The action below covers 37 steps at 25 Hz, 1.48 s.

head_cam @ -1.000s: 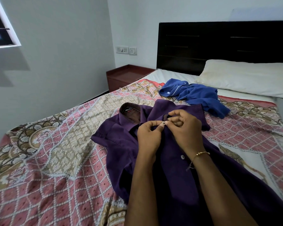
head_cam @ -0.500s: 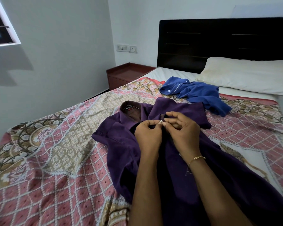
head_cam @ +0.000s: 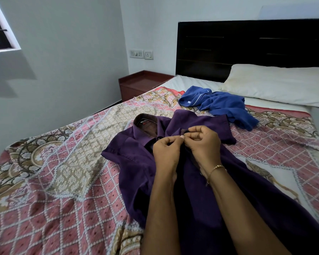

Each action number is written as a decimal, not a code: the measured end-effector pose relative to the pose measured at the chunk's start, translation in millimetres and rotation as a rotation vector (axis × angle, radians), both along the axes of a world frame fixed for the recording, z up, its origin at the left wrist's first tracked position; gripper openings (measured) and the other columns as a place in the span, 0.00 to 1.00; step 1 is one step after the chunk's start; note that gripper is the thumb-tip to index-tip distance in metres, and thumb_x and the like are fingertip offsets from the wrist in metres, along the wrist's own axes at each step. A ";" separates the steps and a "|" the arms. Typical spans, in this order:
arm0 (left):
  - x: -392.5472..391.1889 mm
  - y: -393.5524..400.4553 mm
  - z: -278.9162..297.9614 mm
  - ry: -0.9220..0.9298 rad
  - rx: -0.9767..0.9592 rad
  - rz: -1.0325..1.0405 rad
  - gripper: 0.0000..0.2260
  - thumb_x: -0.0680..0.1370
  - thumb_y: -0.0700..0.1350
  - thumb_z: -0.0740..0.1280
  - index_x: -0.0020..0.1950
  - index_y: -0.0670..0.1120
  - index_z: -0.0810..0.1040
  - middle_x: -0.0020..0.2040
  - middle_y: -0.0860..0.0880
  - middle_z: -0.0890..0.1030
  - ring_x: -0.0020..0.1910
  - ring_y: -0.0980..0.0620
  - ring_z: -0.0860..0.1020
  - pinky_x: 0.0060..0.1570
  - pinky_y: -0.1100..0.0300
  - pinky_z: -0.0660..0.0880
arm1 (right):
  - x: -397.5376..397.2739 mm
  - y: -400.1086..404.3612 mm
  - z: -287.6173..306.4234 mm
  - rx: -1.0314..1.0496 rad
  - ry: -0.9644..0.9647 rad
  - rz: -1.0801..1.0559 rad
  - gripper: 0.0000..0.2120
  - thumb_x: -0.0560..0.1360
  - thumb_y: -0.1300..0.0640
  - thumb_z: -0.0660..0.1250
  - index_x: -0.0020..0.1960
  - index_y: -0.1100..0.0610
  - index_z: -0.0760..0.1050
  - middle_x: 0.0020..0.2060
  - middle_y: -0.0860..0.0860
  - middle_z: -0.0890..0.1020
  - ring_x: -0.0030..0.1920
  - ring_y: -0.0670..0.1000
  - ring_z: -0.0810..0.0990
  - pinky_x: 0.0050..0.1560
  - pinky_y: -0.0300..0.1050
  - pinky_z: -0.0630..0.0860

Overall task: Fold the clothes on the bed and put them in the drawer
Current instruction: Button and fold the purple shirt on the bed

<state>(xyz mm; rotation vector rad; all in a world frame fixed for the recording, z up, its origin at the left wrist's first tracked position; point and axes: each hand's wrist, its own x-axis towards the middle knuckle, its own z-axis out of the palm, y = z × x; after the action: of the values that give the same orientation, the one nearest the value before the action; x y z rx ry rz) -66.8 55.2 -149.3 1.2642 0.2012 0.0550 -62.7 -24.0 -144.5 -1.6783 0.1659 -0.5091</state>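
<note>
A purple collared shirt lies front-up on the patterned bedspread, collar toward the headboard. My left hand and my right hand meet just below the collar, both pinching the shirt's front placket between fingers and thumbs. A thin gold bracelet circles my right wrist. The button itself is hidden by my fingers. A crumpled blue garment lies beyond the shirt, near the pillow.
A white pillow rests against the dark headboard. A reddish-brown bedside table stands left of the bed by the wall, under a switch plate. A window corner shows at the top left.
Both hands stay at the shirt's upper placket. The small white button seen between my fingertips earlier is now covered by them. The view shifted slightly.
</note>
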 end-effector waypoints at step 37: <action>15.0 3.3 -14.6 0.019 -0.017 0.267 0.11 0.79 0.37 0.61 0.38 0.47 0.71 0.36 0.50 0.73 0.35 0.56 0.69 0.39 0.62 0.69 | -28.2 -31.8 0.5 -0.259 0.244 0.592 0.12 0.68 0.61 0.74 0.47 0.51 0.74 0.40 0.47 0.76 0.40 0.44 0.73 0.44 0.33 0.72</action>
<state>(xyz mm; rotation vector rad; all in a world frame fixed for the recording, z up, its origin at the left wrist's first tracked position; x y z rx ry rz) -51.8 58.5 -163.9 1.2154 0.3854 0.2697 -91.0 -55.7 -143.9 -1.9311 -0.2280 0.1265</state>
